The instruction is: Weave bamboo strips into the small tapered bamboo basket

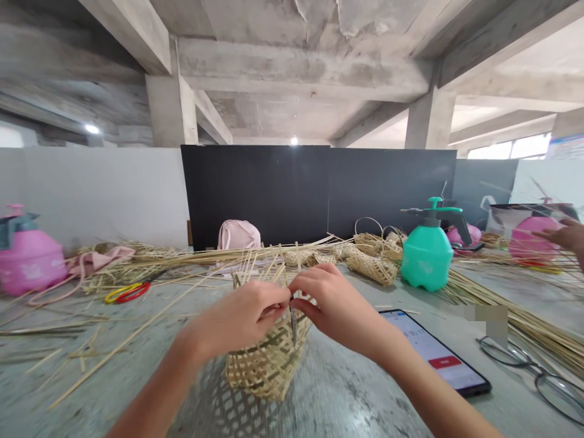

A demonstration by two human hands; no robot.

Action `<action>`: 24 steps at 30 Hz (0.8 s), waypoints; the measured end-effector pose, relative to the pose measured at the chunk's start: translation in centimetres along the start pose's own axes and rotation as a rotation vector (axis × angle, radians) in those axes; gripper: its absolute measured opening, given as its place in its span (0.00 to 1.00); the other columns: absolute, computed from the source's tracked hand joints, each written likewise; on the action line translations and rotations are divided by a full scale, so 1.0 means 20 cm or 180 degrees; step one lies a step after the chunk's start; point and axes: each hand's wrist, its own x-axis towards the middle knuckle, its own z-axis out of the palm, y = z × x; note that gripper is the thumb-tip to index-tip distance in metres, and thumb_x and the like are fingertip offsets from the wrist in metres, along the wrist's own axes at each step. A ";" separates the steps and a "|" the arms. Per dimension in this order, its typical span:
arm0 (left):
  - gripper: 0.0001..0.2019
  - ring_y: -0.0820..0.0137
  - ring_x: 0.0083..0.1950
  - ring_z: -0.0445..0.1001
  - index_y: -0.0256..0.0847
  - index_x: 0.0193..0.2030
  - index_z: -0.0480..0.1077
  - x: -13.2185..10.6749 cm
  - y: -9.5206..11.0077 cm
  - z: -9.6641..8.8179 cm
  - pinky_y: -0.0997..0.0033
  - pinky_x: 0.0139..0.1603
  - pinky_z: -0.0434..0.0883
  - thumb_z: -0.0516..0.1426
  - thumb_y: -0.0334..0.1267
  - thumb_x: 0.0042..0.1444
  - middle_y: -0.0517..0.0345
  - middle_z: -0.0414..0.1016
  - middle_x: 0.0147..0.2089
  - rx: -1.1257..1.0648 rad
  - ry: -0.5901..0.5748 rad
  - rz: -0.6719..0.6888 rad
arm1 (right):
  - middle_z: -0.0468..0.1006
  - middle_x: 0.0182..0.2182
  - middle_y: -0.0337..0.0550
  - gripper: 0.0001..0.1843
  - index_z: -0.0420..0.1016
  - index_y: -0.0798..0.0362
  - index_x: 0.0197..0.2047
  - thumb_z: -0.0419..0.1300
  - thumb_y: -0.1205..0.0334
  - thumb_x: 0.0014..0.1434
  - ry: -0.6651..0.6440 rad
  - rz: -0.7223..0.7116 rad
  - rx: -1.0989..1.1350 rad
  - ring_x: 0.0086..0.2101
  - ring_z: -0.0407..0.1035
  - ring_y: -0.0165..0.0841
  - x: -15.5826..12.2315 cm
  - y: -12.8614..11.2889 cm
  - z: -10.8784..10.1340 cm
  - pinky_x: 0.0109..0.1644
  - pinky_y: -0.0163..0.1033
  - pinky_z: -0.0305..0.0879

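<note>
A half-woven bamboo basket (262, 368) stands on the grey table in front of me, with loose strip ends sticking up from its rim. My left hand (253, 313) is closed in a pinch at the near side of the rim; what its fingertips hold is hidden. Against them, my right hand (331, 310) pinches the top of a narrow, dark grey, pointed piece (294, 331), which hangs down along the basket wall. Whether this piece is a tool or a strip I cannot tell.
Scissors (128, 293) and a pink spray bottle (31, 261) lie left. A green spray bottle (426, 255), woven pieces (371, 267), a phone (435, 353), glasses (529, 365) and bamboo strips (524, 322) are right. Another person's hand (566, 234) shows at far right.
</note>
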 end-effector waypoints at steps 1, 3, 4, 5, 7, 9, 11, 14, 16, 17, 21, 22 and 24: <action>0.11 0.72 0.31 0.66 0.39 0.28 0.65 0.00 0.00 0.00 0.73 0.32 0.59 0.45 0.27 0.55 0.60 0.69 0.29 -0.0021 -0.0031 0.0048 | 0.76 0.33 0.39 0.05 0.74 0.53 0.33 0.58 0.70 0.55 -0.0035 -0.0027 0.0150 0.34 0.68 0.30 0.00 0.01 -0.01 0.43 0.40 0.58; 0.11 0.73 0.31 0.66 0.39 0.27 0.66 0.00 0.00 0.01 0.74 0.32 0.59 0.45 0.26 0.54 0.61 0.69 0.28 -0.0041 -0.0093 0.0114 | 0.75 0.37 0.40 0.05 0.75 0.53 0.33 0.59 0.71 0.53 -0.0153 -0.0060 0.0535 0.35 0.68 0.29 0.00 0.03 -0.02 0.41 0.36 0.60; 0.11 0.73 0.31 0.66 0.39 0.27 0.66 0.00 0.01 0.01 0.74 0.32 0.59 0.45 0.27 0.54 0.61 0.68 0.28 -0.0040 -0.0123 0.0133 | 0.75 0.36 0.40 0.05 0.75 0.53 0.32 0.59 0.71 0.52 -0.0220 -0.0051 0.0683 0.34 0.68 0.28 0.00 0.04 -0.02 0.40 0.35 0.61; 0.11 0.73 0.31 0.66 0.39 0.27 0.66 0.01 0.01 0.01 0.74 0.32 0.59 0.46 0.28 0.54 0.61 0.68 0.28 -0.0038 -0.0142 0.0141 | 0.75 0.34 0.39 0.05 0.75 0.53 0.31 0.60 0.71 0.52 -0.0274 -0.0025 0.0769 0.33 0.68 0.28 0.00 0.05 -0.02 0.38 0.34 0.61; 0.11 0.72 0.31 0.66 0.40 0.27 0.67 0.01 0.02 0.01 0.73 0.32 0.59 0.46 0.28 0.54 0.60 0.68 0.28 -0.0044 -0.0163 0.0152 | 0.75 0.29 0.38 0.05 0.75 0.54 0.29 0.60 0.72 0.51 -0.0292 0.0054 0.0802 0.31 0.68 0.28 0.00 0.07 -0.03 0.36 0.34 0.62; 0.12 0.72 0.31 0.66 0.40 0.26 0.66 0.02 0.03 0.02 0.73 0.32 0.59 0.46 0.28 0.55 0.60 0.68 0.28 -0.0056 -0.0178 0.0159 | 0.75 0.27 0.38 0.05 0.75 0.54 0.27 0.60 0.72 0.50 -0.0196 0.0092 0.0841 0.29 0.68 0.28 0.00 0.08 -0.04 0.35 0.34 0.62; 0.12 0.71 0.31 0.66 0.40 0.26 0.66 0.02 0.03 0.03 0.72 0.33 0.59 0.45 0.29 0.56 0.60 0.68 0.28 -0.0067 -0.0141 0.0163 | 0.74 0.26 0.38 0.04 0.74 0.54 0.26 0.61 0.70 0.51 -0.0039 0.0076 0.0972 0.29 0.68 0.28 0.00 0.08 -0.06 0.35 0.34 0.62; 0.11 0.71 0.31 0.66 0.41 0.26 0.66 0.02 0.01 0.06 0.72 0.33 0.59 0.46 0.30 0.56 0.60 0.68 0.28 -0.0108 0.0037 0.0163 | 0.75 0.26 0.37 0.04 0.74 0.54 0.26 0.61 0.67 0.52 0.0202 0.0047 0.1156 0.29 0.68 0.28 -0.01 0.08 -0.10 0.36 0.34 0.63; 0.11 0.71 0.30 0.65 0.41 0.26 0.66 0.03 -0.01 0.07 0.71 0.32 0.59 0.47 0.31 0.56 0.61 0.68 0.27 -0.0137 0.0135 0.0148 | 0.75 0.26 0.37 0.04 0.74 0.53 0.25 0.61 0.67 0.52 0.0293 0.0065 0.1186 0.29 0.68 0.27 -0.01 0.08 -0.10 0.35 0.34 0.62; 0.11 0.71 0.30 0.65 0.40 0.25 0.66 0.02 -0.01 0.07 0.71 0.32 0.59 0.47 0.31 0.56 0.61 0.68 0.27 -0.0139 0.0165 0.0136 | 0.75 0.26 0.37 0.04 0.74 0.53 0.25 0.61 0.68 0.51 0.0319 0.0071 0.1182 0.29 0.68 0.27 -0.01 0.07 -0.09 0.35 0.34 0.62; 0.12 0.72 0.29 0.65 0.39 0.24 0.65 0.02 -0.03 0.06 0.72 0.31 0.58 0.48 0.30 0.56 0.61 0.67 0.25 -0.0094 0.0201 0.0030 | 0.73 0.25 0.36 0.05 0.74 0.54 0.24 0.61 0.71 0.50 0.0334 0.0073 0.1167 0.28 0.67 0.26 0.00 0.06 -0.02 0.34 0.32 0.60; 0.12 0.72 0.28 0.64 0.39 0.23 0.65 0.02 -0.03 0.06 0.72 0.31 0.58 0.48 0.31 0.56 0.61 0.67 0.24 -0.0088 0.0205 -0.0001 | 0.73 0.24 0.36 0.05 0.74 0.55 0.24 0.61 0.72 0.50 0.0322 0.0082 0.1167 0.28 0.67 0.26 0.01 0.06 0.00 0.33 0.32 0.60; 0.12 0.73 0.27 0.64 0.39 0.23 0.65 0.02 -0.03 0.05 0.72 0.31 0.59 0.48 0.32 0.56 0.61 0.67 0.24 -0.0091 0.0201 -0.0064 | 0.73 0.24 0.36 0.05 0.74 0.55 0.25 0.61 0.73 0.49 0.0320 0.0126 0.1182 0.27 0.66 0.26 0.02 0.06 0.03 0.32 0.31 0.59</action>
